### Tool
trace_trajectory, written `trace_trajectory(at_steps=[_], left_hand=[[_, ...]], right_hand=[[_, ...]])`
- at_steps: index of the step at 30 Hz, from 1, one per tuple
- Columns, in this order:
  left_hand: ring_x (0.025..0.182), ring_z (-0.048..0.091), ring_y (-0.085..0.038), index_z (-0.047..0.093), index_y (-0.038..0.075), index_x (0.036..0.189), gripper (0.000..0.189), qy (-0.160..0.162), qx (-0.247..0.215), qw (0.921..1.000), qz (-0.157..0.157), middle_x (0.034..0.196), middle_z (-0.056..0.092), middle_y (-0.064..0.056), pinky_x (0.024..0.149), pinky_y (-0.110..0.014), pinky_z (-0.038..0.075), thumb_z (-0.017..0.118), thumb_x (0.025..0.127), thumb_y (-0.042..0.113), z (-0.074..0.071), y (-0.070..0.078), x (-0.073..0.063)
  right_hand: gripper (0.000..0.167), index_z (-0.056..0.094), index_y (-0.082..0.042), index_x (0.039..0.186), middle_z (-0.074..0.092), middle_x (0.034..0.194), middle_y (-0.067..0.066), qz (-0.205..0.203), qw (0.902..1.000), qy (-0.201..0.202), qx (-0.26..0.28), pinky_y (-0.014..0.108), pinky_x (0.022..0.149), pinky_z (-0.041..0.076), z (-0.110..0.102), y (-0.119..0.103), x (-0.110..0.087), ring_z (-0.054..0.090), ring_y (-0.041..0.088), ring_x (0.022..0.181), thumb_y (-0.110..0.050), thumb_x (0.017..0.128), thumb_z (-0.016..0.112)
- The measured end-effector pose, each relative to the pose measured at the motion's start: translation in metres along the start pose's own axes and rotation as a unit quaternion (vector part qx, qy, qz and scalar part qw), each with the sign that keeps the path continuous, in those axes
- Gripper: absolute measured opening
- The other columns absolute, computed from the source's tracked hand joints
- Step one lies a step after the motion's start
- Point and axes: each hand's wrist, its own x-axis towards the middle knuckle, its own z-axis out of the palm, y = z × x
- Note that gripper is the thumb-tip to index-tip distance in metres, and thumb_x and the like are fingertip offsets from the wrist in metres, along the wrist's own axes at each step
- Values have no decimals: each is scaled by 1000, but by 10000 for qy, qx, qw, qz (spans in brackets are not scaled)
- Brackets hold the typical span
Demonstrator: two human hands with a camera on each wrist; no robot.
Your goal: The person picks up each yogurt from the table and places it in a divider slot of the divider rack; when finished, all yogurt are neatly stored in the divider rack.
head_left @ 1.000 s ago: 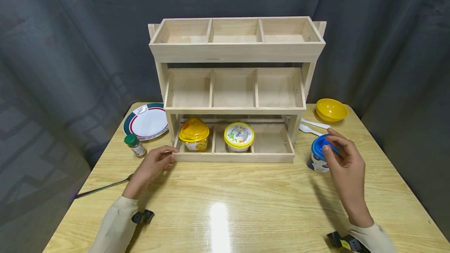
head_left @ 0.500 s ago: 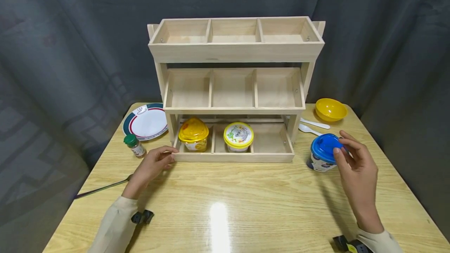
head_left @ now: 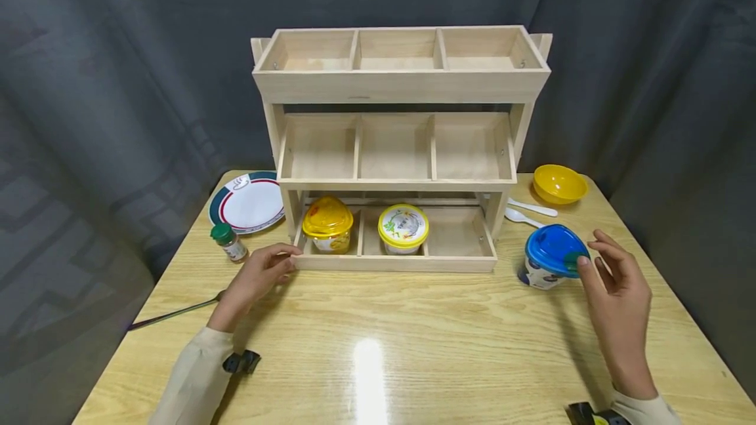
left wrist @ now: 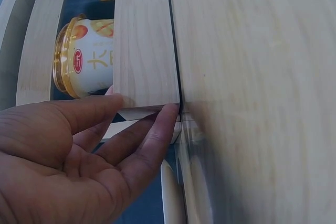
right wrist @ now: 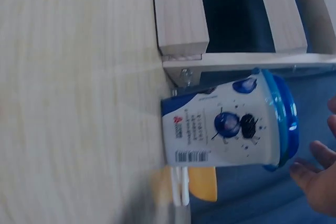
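A three-tier wooden rack (head_left: 386,182) stands at the back of the table. My left hand (head_left: 262,277) grips the lower front left corner of its bottom tray, as the left wrist view shows close up. That tray holds a yellow-lidded tub (head_left: 327,225) in the left compartment and a round tub (head_left: 403,228) with a white, yellow-rimmed lid in the middle one. Right of the rack, a tub with a blue lid (head_left: 555,248) stands upright on the table. My right hand (head_left: 620,294) is beside this lid, fingers parted, fingertips right at its edge.
On the left are a patterned plate (head_left: 251,202), a green-capped spice jar (head_left: 230,243) and a dark slender utensil (head_left: 177,313). On the right, a yellow bowl (head_left: 559,184) and two white utensils (head_left: 533,207) lie behind the blue-lidded tub.
My right hand has moved right, from in front of the blue lid to its right edge, so more of the lid shows. My left hand stays on the rack's corner.
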Motion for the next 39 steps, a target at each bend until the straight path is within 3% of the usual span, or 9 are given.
trace_trajectory(at_steps=[10, 19, 27, 34, 39], left_hand=[[108, 69, -34, 65, -11, 134, 26, -1, -54, 10000, 32, 128, 67, -31, 88, -40, 64, 57, 111, -1, 0, 1, -1], [109, 69, -34, 64, -10, 136, 27, -11, -101, 9999, -32, 130, 66, -31, 88, -40, 64, 56, 112, -1, -2, 0, -3], [104, 68, -31, 66, -10, 134, 26, -15, -75, 9999, 95, 126, 68, -30, 83, -33, 62, 57, 111, -2, -2, 1, -1], [102, 68, -30, 66, -11, 133, 25, -16, -30, 9999, 103, 123, 69, -29, 82, -32, 62, 57, 111, -2, -2, 1, 0], [102, 69, -31, 66, -11, 133, 25, 4, -14, 10000, 87, 122, 70, -28, 83, -33, 62, 57, 111, -3, -1, 1, 0]], right_hand=[[42, 60, -7, 150, 46, 168, 2, 659, 9976, -130, -168, 13, 105, 44, -1, 15, -1, 48, 21, 152, -5, 109, 65], [40, 60, -8, 150, 46, 167, 3, 844, 9961, -245, 70, 12, 103, 46, -1, 18, -1, 51, 21, 148, -6, 110, 63], [41, 62, -8, 150, 46, 166, 4, 1047, 9932, -285, 431, 10, 100, 47, -1, 22, 1, 52, 16, 144, -5, 109, 64], [42, 60, -11, 153, 45, 168, 0, 1123, 9926, -459, 4, 11, 105, 45, 0, 24, 0, 50, 17, 147, -11, 112, 61], [41, 60, -12, 153, 47, 168, 1, 1178, 9918, -494, 4, 11, 107, 43, 3, 24, 0, 49, 17, 146, -12, 112, 62]])
